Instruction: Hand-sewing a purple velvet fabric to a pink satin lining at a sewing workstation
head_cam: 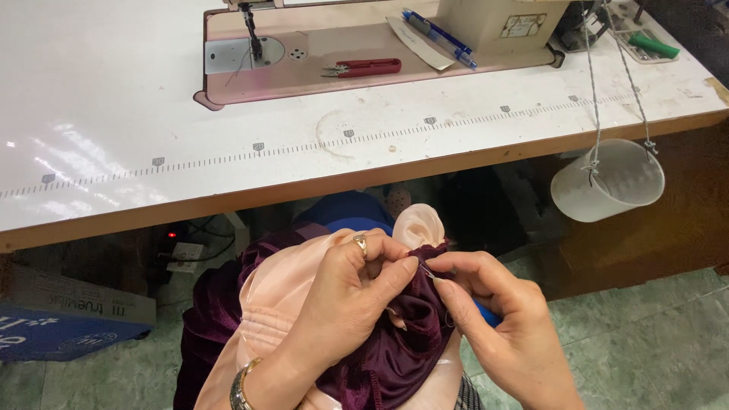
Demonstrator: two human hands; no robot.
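- Left hand point(345, 304) is pinching a fold of the dark purple velvet fabric point(402, 342) between thumb and fingers; grip pressed together on the cloth, ring on one finger, bracelet at the wrist.
- Right hand point(505, 323) is working just beside it, thumb and forefinger pressed together on what looks like a thin needle point(427, 273) at the velvet's top edge; too small to be sure.
- Something blue point(488, 315) is showing under the right palm; cannot tell what it is.
- Velvet is bunched in the lap, below the desk's front edge, lying over a peach satin fabric point(281, 296) that is wrapping around it.
- White desk point(114, 114) is running across the top of the view with a ruler strip printed along it.
- Pink sewing machine bed point(319, 72) is sitting set into the desk; red thread snips point(363, 68) and blue pens point(440, 36) are lying on it.
- White plastic cup point(607, 182) is hanging on strings off the desk edge, to the right.
- Blue cardboard box point(64, 326) is sitting on the floor at left.
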